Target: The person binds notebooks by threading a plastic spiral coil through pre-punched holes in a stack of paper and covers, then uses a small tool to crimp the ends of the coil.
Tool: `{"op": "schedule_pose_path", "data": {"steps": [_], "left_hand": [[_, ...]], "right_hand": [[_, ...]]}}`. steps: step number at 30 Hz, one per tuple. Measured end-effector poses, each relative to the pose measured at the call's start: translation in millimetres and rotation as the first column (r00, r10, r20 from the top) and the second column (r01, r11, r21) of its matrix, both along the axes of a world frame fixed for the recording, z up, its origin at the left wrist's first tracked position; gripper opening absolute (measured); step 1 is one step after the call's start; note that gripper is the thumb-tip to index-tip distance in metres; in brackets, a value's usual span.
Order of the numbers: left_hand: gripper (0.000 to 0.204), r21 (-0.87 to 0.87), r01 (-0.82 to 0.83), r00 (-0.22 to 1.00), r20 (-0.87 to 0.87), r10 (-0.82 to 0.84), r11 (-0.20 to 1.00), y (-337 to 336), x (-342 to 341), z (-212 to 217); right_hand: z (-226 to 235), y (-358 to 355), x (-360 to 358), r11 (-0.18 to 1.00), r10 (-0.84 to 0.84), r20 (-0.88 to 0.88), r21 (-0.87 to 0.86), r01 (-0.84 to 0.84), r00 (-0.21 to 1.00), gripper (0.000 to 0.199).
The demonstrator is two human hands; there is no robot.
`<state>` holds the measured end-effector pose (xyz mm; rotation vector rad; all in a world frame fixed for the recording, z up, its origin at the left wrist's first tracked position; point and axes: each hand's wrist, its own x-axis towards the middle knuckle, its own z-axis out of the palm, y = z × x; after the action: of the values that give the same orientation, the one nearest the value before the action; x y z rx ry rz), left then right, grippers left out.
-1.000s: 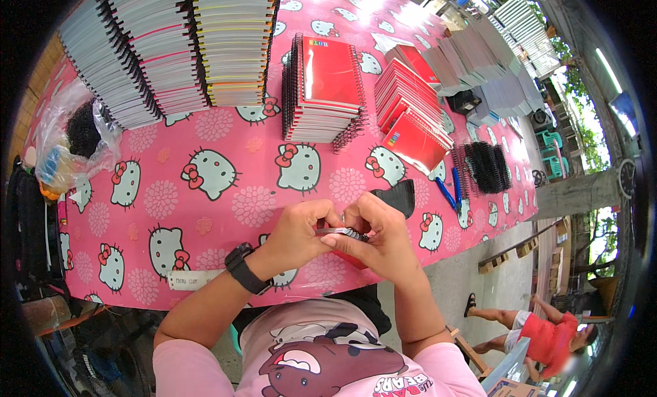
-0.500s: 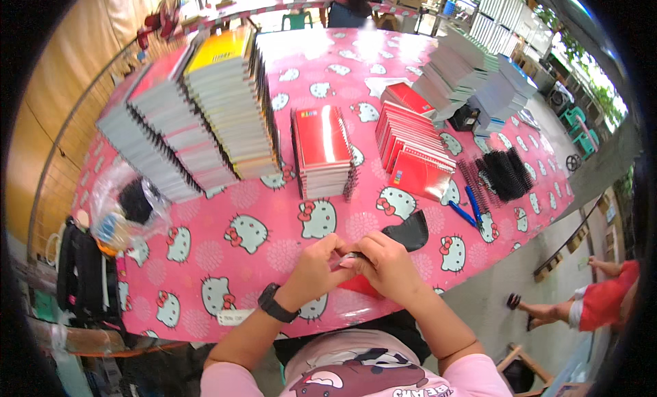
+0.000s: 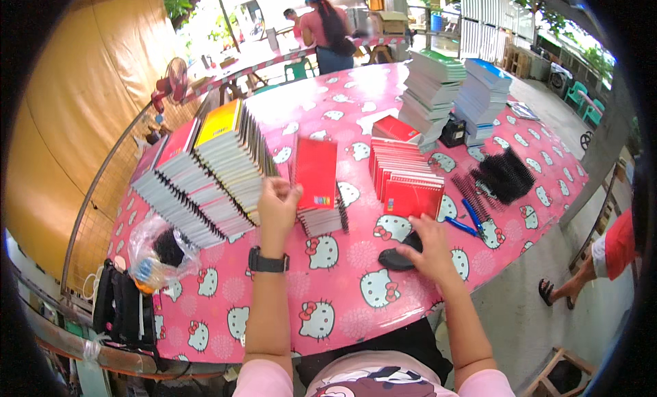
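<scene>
1. Both hands have parted since half a second ago: the left hand (image 3: 277,197) is now farther out with a red notebook (image 3: 317,174), the right hand (image 3: 431,246) off to the side.
2. Thumb and fingers of the left hand pinch the notebook's near left edge, probably to steady it over the notebook stack (image 3: 321,222) beneath; whether it rests there is unclear.
3. The right hand is loosely spread, apparently holding nothing, fingertips at the leaning row of red notebooks (image 3: 413,194); contact is unclear. Its fanning perhaps leaves each edge easy to grip.
4. Partly under the right hand lies a black pad (image 3: 395,259); to its right, blue pliers (image 3: 462,226) and black coils (image 3: 506,174).
5. Left of the left hand, a clear plastic bag (image 3: 140,236) holds more dark coils (image 3: 166,248), perhaps to stop them scattering.
</scene>
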<state>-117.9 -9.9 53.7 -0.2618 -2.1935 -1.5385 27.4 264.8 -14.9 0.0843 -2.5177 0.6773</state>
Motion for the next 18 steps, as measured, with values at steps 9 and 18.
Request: {"op": "schedule_pose_path", "data": {"steps": [9, 18], "left_hand": [[0.021, -0.17, -0.178, 0.984, -0.013, 0.178, 0.969, 17, 1, -18], [0.048, -0.007, -0.075, 0.996, 0.038, 0.076, 0.997, 5, -14, -31]], "right_hand": [[-10, -10, 3, 0.932, 0.208, 0.236, -0.342, -0.119, 0.949, 0.036], [52, -64, -97, 0.49, 0.423, 0.077, -0.858, -0.157, 0.903, 0.056]]}}
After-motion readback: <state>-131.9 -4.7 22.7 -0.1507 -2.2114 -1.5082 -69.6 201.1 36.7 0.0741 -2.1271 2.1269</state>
